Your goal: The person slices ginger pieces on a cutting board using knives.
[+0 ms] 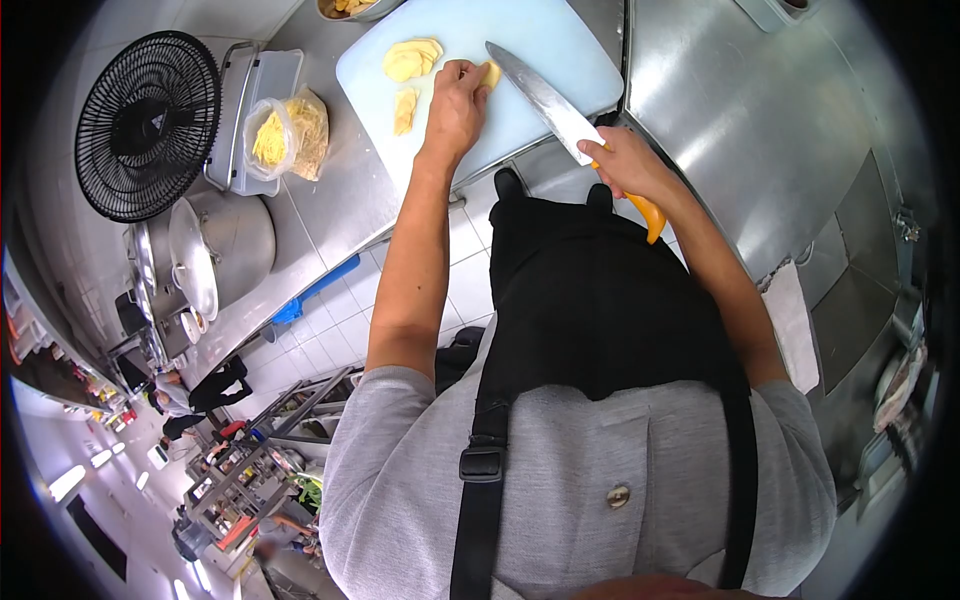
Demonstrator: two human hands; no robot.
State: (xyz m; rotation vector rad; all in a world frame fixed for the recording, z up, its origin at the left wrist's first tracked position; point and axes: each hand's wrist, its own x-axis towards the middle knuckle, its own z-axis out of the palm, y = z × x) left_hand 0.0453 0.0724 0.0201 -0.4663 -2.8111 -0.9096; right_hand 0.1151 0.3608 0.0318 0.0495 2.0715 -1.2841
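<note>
My right hand is wrapped round the orange handle of a large kitchen knife. Its blade points up and left across the white cutting board. Curled fingers of my left hand press on a pale yellow piece of peeled root vegetable, just left of the blade. Whether it is ginger or potato I cannot tell, and my fingers partly cover it. A fanned pile of pale yellow slices lies at the upper left of the board. A smaller stack of slices sits below that pile, left of my hand.
A plastic bag of yellow shreds stands left of the board by a clear container and a black fan. A large metal pot is farther down the counter. A bowl touches the top edge. People are in the background.
</note>
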